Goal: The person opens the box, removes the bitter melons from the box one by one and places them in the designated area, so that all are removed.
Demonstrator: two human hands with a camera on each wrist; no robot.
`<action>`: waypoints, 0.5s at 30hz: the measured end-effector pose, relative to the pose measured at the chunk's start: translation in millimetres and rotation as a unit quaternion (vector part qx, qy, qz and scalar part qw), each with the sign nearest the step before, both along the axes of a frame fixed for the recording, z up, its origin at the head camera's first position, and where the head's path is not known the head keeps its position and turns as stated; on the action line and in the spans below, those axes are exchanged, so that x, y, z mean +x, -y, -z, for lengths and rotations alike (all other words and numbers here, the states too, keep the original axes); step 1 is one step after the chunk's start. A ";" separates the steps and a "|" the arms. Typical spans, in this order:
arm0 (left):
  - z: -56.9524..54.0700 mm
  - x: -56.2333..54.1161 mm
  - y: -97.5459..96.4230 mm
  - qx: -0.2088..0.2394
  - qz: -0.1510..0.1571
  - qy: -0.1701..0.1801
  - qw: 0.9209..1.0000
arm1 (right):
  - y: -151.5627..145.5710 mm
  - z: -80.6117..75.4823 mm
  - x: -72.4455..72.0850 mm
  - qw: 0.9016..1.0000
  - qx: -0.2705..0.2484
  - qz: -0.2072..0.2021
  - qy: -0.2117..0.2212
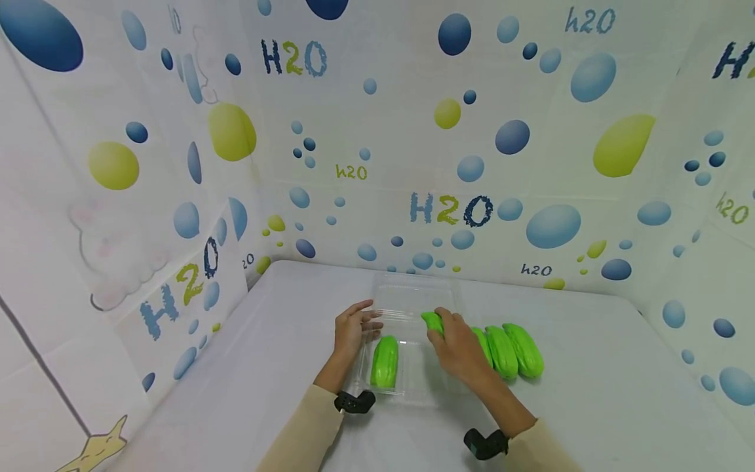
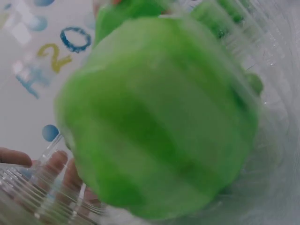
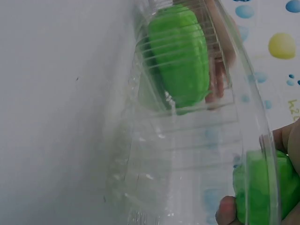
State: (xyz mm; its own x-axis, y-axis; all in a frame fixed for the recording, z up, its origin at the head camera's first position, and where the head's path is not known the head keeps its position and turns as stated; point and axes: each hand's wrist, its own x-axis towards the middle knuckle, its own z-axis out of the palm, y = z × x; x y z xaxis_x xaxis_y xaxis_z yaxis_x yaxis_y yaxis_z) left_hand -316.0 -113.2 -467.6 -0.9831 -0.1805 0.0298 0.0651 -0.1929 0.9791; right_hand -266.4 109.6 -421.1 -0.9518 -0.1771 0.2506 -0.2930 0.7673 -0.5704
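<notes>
A clear plastic clamshell box (image 1: 415, 393) lies with its lid (image 1: 413, 295) folded back toward the wall. Inside, on the left, is one long, bright green ridged piece (image 1: 385, 362), shaped like a toy vegetable; it fills most of the left wrist view. My left hand (image 1: 352, 331) is at the box's left side, fingers extended. In the left wrist view its fingers (image 2: 56, 164) show through the clear wall. My right hand (image 1: 457, 344) grips a similar green vegetable-like piece (image 1: 433, 321) over the box's right part, its tip pointing away. My palm hides most of that piece.
Several more green pieces (image 1: 522, 351) lie side by side on the white table (image 1: 590, 393), just right of my right hand and partly behind it. A white backdrop (image 1: 389, 131) with blue and yellow-green spots stands around the table's back and sides.
</notes>
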 end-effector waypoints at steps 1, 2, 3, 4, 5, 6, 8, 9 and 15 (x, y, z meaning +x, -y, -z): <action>-0.3 -0.4 0.0 0.000 0.000 -0.001 1.000 | -1.4 -0.3 -0.9 1.000 0.000 0.002 0.000; -0.6 -1.0 0.1 0.000 -0.001 -0.002 1.000 | -2.9 -0.6 -1.7 1.000 -0.002 0.004 -0.003; -0.8 -1.4 0.0 0.001 -0.001 -0.002 1.000 | -4.3 -0.6 -2.4 1.000 -0.003 0.007 -0.007; -1.1 -1.7 0.0 0.001 -0.001 -0.002 1.000 | -5.6 -0.5 -3.2 1.000 -0.006 0.009 -0.012; -1.6 -2.1 0.1 0.001 -0.001 -0.003 1.000 | -6.9 -0.2 -3.9 1.000 -0.009 0.010 -0.018; -1.9 -2.2 0.1 0.000 0.000 -0.003 1.000 | -8.1 -0.1 -4.2 1.000 -0.014 0.010 -0.026; -2.3 -2.0 0.4 -0.001 0.002 -0.001 1.000 | -10.6 0.3 -4.3 0.999 -0.024 0.010 -0.046; -2.6 -1.4 0.6 -0.001 0.004 0.001 1.000 | -11.9 0.4 -4.1 0.998 -0.030 0.010 -0.057; 0.0 -1.7 3.5 0.007 0.014 0.008 1.000 | -21.0 -5.2 -1.4 0.992 -0.049 0.040 -0.112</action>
